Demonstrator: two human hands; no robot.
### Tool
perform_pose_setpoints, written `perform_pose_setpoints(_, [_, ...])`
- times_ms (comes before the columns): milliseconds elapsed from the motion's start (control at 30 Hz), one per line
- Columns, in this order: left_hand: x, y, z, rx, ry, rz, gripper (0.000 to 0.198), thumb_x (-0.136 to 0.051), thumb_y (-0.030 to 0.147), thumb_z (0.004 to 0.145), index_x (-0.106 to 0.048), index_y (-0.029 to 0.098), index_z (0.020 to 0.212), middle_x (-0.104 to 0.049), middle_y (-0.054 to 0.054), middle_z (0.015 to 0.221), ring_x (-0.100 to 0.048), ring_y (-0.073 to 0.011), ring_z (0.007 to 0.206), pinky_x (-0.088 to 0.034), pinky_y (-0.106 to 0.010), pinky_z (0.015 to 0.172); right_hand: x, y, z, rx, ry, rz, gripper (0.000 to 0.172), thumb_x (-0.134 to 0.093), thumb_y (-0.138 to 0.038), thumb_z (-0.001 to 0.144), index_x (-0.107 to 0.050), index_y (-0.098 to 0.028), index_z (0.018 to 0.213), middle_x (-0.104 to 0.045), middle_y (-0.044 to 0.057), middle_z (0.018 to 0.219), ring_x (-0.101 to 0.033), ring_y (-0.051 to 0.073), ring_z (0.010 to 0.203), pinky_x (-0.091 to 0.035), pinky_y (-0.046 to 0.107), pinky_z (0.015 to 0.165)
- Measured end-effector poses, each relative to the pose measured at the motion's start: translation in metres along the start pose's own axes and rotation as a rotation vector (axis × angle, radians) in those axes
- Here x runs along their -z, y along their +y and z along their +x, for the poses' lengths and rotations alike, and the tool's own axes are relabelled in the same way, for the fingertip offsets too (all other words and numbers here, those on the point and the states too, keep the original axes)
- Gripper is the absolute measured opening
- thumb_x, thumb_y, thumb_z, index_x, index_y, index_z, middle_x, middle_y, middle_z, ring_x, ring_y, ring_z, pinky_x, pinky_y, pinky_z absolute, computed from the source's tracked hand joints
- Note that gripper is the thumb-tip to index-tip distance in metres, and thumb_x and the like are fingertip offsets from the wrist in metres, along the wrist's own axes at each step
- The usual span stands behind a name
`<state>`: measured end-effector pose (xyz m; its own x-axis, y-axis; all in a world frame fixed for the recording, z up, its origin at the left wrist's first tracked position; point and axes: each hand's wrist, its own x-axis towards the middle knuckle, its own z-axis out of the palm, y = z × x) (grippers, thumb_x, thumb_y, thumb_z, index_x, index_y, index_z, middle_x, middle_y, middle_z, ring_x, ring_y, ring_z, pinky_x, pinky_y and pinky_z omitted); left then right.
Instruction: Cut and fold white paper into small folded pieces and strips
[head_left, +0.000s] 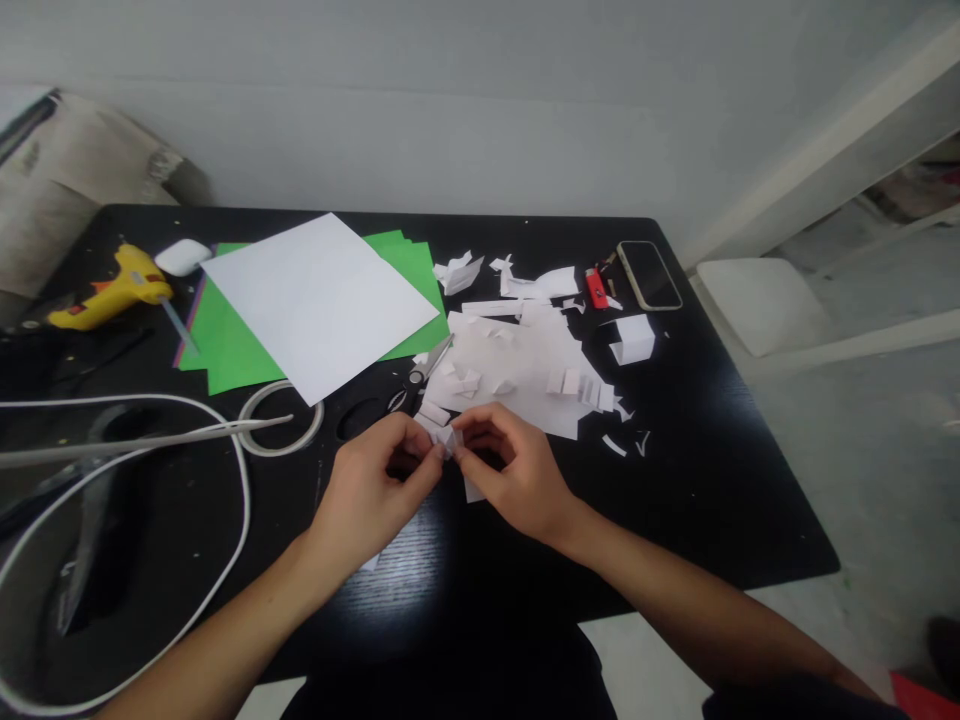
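My left hand (375,485) and my right hand (514,470) meet over the near middle of the black table (712,500). Both pinch one small folded piece of white paper (445,440) between thumb and fingertips. Just behind my hands lies a heap of white paper scraps and folded bits (525,365). Black-handled scissors (420,375) rest at the heap's left edge, close to my left hand.
A white sheet (319,300) lies on green sheets (232,345) at the back left, beside a yellow glue gun (112,285) and a white case (182,256). A tape roll (259,425) and a white cable (244,500) lie left. A phone (649,275), a red lighter (595,288) and a folded paper box (634,338) sit back right.
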<state>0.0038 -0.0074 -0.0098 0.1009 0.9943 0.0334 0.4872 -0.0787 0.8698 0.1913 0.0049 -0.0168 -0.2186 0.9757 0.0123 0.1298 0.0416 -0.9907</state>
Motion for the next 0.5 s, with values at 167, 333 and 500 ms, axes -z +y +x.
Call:
perform_pose_setpoints(167, [0.0006, 0.0005, 0.0003, 0.009, 0.014, 0.005, 0.012, -0.069, 0.026, 0.09, -0.062, 0.021, 0.081, -0.065, 0.002, 0.072, -0.065, -0.0113, 0.061, -0.053, -0.02, 0.054, 0.0002, 0.0, 0.0001, 0.004, 0.021, -0.019, 0.019, -0.071, -0.018, 0.085, -0.069, -0.024, 0.103, -0.074, 0.003, 0.1, -0.074, 0.019, 0.089, -0.066, 0.038, 0.085])
perform_pose_setpoints(333, [0.0008, 0.0001, 0.0011, 0.027, 0.019, -0.022, 0.01, -0.069, 0.027, 0.089, -0.063, 0.021, 0.083, -0.068, 0.001, 0.075, -0.067, -0.0124, 0.063, -0.054, -0.02, 0.055, 0.001, 0.0005, 0.0007, 0.0, 0.018, 0.01, 0.019, -0.069, -0.018, 0.086, -0.068, -0.025, 0.103, -0.073, 0.003, 0.1, -0.074, 0.019, 0.09, -0.066, 0.037, 0.086])
perform_pose_setpoints(500, [0.0025, 0.0005, 0.0008, 0.051, 0.031, -0.043, 0.01, -0.068, 0.029, 0.089, -0.063, 0.021, 0.085, -0.069, 0.001, 0.075, -0.069, -0.013, 0.064, -0.055, -0.021, 0.055, 0.0014, 0.0018, 0.0016, -0.026, 0.048, 0.081, 0.019, -0.07, -0.017, 0.083, -0.06, -0.025, 0.097, -0.071, 0.002, 0.1, -0.074, 0.018, 0.09, -0.066, 0.035, 0.084])
